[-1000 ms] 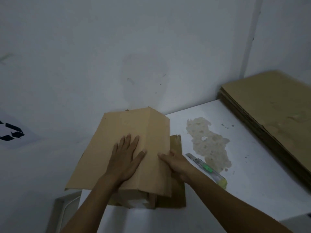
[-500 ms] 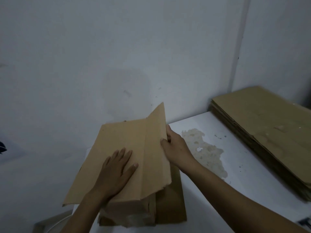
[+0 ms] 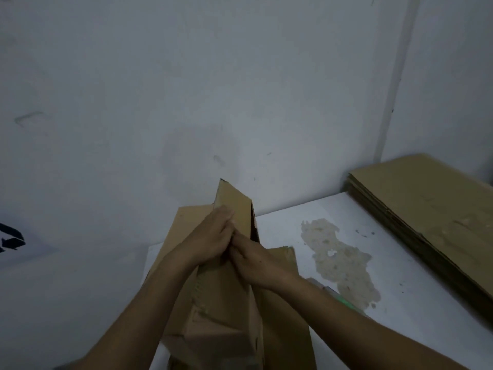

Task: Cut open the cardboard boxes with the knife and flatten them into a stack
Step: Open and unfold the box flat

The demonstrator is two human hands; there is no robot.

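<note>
At table [image 3: 400, 329] left edge: box [image 3: 224, 303] half-collapsed, one panel raised. Left hand [image 3: 210, 236] presses that panel with near-straight fingers. Right hand [image 3: 256, 260] pinches the fold just beside it, fingertips mostly hidden. Cardboard looks light, stiff across panels and weak only at creases; edges are ragged. Best hold, I'd say: palms flat near the crease, off the torn edges. Knife [image 3: 337, 295] lies by right forearm. Flat stack [image 3: 426, 222] sits well apart at right.
</note>
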